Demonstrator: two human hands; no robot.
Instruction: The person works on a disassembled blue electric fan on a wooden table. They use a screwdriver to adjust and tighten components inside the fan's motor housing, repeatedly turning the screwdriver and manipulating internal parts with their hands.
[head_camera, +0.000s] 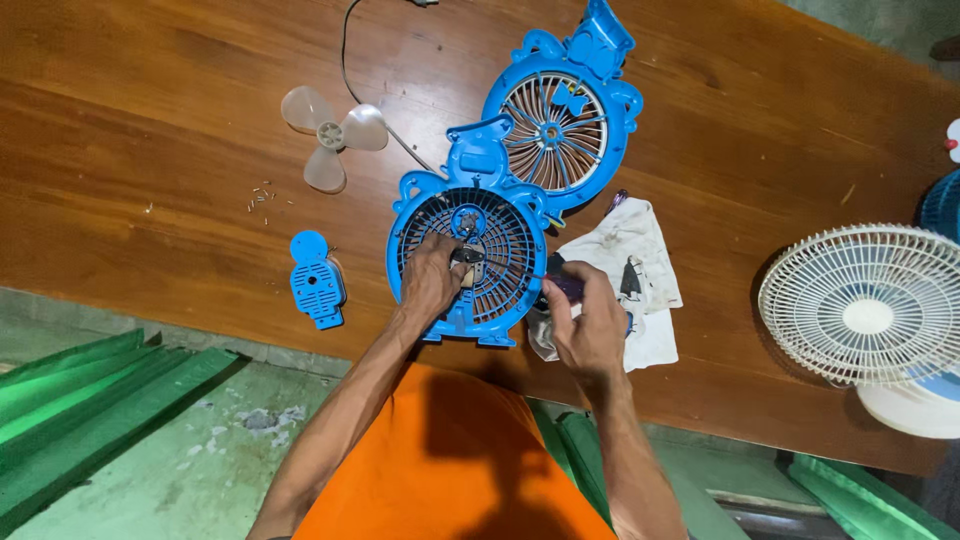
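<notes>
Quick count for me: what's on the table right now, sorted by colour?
Blue: 3, the rear fan grille under the left hand, the front fan grille and the small motor cover.
White: 2, the table fan and the stained cloth beside the right hand.
Translucent beige: 1, the three-blade fan propeller.
Black: 1, the power cord.
Total: 7.

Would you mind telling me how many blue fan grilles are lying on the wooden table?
2: the near blue grille under the left hand, and the far blue grille beyond it, touching its top edge. None seems hidden.
</notes>
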